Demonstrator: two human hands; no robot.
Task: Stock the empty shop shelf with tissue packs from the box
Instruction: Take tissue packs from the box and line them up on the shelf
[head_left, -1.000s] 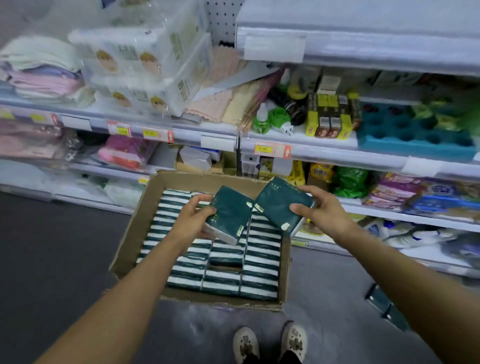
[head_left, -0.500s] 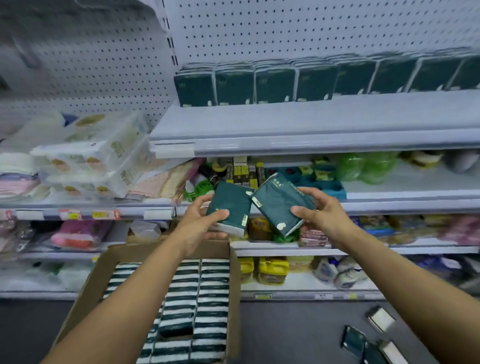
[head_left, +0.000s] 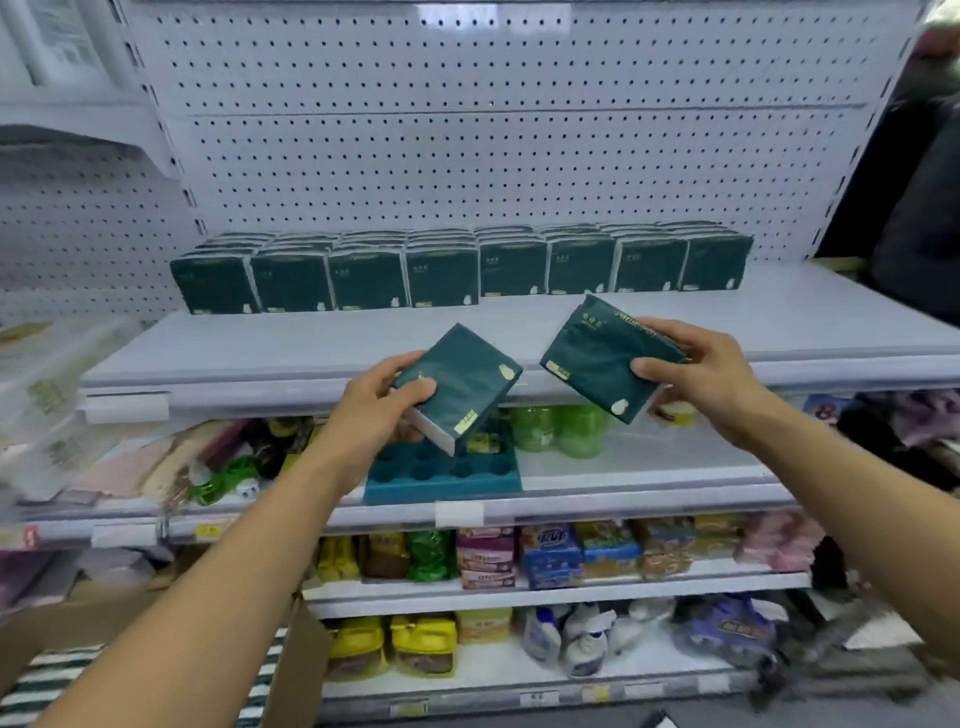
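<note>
Cardboard box (head_left: 291, 670) of striped packs sits at lower left of the frame. Mid-frame, left hand (head_left: 371, 410) grips one green tissue pack (head_left: 460, 387); right hand (head_left: 701, 371) grips another pack (head_left: 597, 358), both tilted. Beyond, upper shelf (head_left: 311, 343) carries a row of packs (head_left: 457, 270) against the pegboard (head_left: 467, 130).

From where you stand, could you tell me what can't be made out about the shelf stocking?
Head view only:
- Cardboard box: cut off by the bottom edge and covered by the left forearm; packs left unknown.
- Row of tissue packs: rear ranks hidden behind the front ones.
- Price labels: blurred, unreadable.
</note>
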